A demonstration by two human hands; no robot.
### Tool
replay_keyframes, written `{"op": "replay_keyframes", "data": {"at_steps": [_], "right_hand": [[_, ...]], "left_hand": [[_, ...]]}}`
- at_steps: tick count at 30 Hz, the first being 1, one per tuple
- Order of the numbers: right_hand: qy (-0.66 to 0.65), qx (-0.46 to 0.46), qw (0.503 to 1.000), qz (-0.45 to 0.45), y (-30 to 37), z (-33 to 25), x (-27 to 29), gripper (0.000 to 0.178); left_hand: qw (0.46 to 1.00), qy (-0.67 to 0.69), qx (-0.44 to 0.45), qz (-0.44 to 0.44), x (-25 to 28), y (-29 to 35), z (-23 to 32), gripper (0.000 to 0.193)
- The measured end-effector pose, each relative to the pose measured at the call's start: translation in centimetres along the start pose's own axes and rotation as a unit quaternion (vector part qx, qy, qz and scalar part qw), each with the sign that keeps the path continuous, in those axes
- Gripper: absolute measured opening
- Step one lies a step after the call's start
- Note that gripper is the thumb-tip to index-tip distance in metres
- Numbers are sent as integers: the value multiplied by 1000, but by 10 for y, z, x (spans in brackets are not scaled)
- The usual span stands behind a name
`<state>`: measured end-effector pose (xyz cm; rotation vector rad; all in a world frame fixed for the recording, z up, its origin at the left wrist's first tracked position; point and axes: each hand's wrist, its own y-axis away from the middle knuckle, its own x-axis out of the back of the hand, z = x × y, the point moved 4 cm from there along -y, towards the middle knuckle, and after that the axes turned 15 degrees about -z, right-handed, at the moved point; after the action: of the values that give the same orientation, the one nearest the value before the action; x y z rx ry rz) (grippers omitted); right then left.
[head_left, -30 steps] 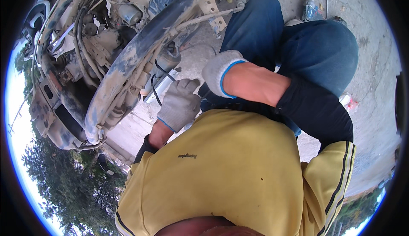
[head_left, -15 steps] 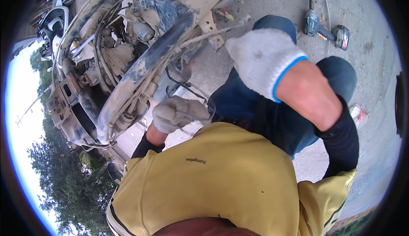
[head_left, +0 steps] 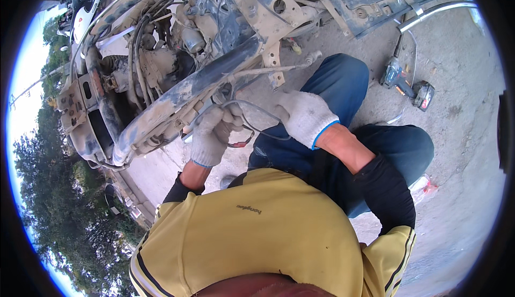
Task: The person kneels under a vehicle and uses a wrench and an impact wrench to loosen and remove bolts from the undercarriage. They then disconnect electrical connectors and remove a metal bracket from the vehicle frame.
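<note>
My left hand point(head_left: 213, 135), in a whitish knit glove, is closed on a thin grey cable point(head_left: 256, 105) beside the frame's tube. The cable loops across toward my right hand point(head_left: 307, 117), gloved the same way with a blue cuff edge. Its fingers are curled in at the loop's right side; their tips are partly hidden, so what they pinch is unclear. A dark wire with a small red piece point(head_left: 239, 145) hangs beside the left fingers. Left of and beyond both hands stands a stripped, dusty vehicle frame point(head_left: 188, 88), with hoses and wires along its tubes.
A cordless power tool point(head_left: 397, 77) with its battery lies on the concrete to the right. At the far right is a dusty dark panel point(head_left: 370, 2) beside a shiny metal tube point(head_left: 437, 12). My bent knees point(head_left: 343, 77) are close to the hands. A white scooter point(head_left: 86, 7) stands far left.
My right hand has come down and left, nearer the left hand. The left hand has moved up slightly and turned. The cable loop now spans between them, and the view has shifted.
</note>
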<state>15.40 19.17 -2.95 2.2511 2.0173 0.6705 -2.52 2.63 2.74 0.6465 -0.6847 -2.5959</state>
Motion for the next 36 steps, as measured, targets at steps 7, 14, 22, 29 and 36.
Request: {"op": "replay_keyframes", "data": {"at_steps": [7, 14, 22, 29, 36], "right_hand": [[-83, 32, 996, 15, 4, -20, 15, 21], [-34, 56, 997, -29, -9, -18, -3, 22], [230, 3, 969, -91, -22, -32, -3, 23], [295, 25, 953, -69, -24, -71, -5, 27], [347, 92, 926, -120, -28, -68, -20, 22]], "left_hand": [[988, 145, -12, 42, -2, -7, -4, 28], [961, 274, -26, 9, 15, 6, -7, 46], [996, -16, 68, 56, 31, 39, -22, 29], [951, -268, 156, -16, 4, 56, -13, 30], [968, -166, 135, 130, 50, 54, -26, 39]]}}
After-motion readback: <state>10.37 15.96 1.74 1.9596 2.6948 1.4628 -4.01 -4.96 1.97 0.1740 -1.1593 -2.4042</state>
